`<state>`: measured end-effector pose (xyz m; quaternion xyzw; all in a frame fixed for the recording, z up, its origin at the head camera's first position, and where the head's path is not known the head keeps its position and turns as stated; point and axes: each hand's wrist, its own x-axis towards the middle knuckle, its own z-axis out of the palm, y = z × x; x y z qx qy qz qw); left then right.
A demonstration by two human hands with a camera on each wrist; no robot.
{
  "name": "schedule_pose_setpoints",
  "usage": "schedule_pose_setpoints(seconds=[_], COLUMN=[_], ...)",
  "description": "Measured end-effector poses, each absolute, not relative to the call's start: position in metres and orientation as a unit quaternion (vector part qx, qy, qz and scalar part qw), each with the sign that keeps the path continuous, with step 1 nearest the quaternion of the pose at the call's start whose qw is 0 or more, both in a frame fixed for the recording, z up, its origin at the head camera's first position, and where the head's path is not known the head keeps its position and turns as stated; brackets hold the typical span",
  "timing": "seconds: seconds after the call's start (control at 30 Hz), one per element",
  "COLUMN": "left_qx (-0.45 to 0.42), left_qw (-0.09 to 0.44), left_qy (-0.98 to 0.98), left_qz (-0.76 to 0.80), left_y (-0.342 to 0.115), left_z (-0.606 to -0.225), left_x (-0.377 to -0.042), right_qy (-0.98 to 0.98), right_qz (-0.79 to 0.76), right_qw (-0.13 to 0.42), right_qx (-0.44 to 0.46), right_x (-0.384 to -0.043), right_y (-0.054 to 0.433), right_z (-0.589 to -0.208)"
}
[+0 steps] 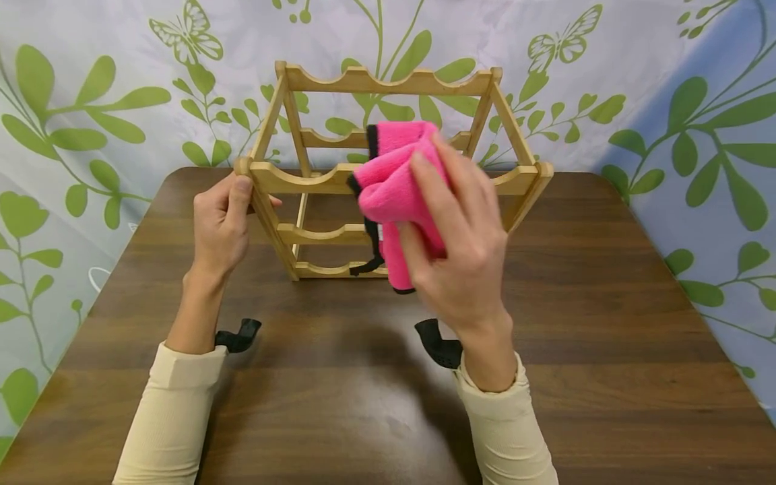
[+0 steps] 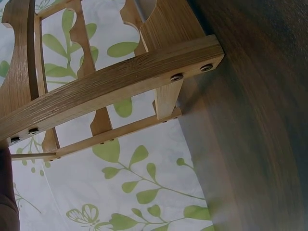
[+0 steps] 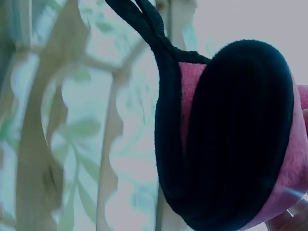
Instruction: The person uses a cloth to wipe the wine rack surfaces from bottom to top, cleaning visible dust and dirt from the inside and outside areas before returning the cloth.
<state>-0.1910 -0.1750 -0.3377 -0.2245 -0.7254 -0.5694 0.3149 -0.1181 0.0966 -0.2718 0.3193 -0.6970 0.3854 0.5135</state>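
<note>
Wooden rack [image 1: 321, 235] is seen on tabletop [image 1: 606, 303], upper ctr of frame, long axis L–R. Front L post [image 1: 267, 222] is pinched by L hand [image 1: 221, 219], ctr-left. Bunched pink cloth [image 1: 394, 192] is gripped at ctr by R hand [image 1: 463, 242], fingers curled; it's held before top front rail [image 1: 303, 180], R hand nearer rail's middle. Contact can't be confirmed.

- Left sleeve [image 1: 172, 417]: cream, close-fitting, with a wide cuff.
- Right sleeve [image 1: 508, 438]: matching cream, creased along the forearm.
- Left wrist fitting [image 1: 244, 338]: black, bent, projecting right.
- Right wrist fitting [image 1: 444, 350]: black, curved, projecting left.
- Left hand [image 1: 221, 217], right hand [image 1: 465, 246]: bare.
</note>
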Motion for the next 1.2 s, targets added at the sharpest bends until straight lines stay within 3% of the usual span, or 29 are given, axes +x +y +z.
schedule_pose_setpoints(seconds=[0.33, 0.67, 0.9, 1.2], left_qx=[-0.21, -0.191, -0.238, -0.229], left_qw=[0.338, 0.384, 0.359, 0.363], left_qy=[-0.742, -0.754, -0.74, -0.737], left_qz=[-0.54, -0.498, -0.517, -0.522], left_y=[-0.173, -0.172, -0.168, -0.168], left_z=[-0.338, -0.338, -0.337, -0.338], left_x=[-0.192, -0.193, -0.193, -0.193], right_qy=[-0.69, -0.737, -0.834, -0.89], right_qz=[0.297, 0.167, 0.112, 0.088], right_qw=[0.497, 0.499, 0.411, 0.286], right_qx=[0.434, 0.425, 0.35, 0.344], right_x=[-0.126, -0.142, -0.149, -0.151], right_y=[0.05, 0.029, 0.027, 0.024], right_z=[-0.305, -0.347, -0.368, -0.379])
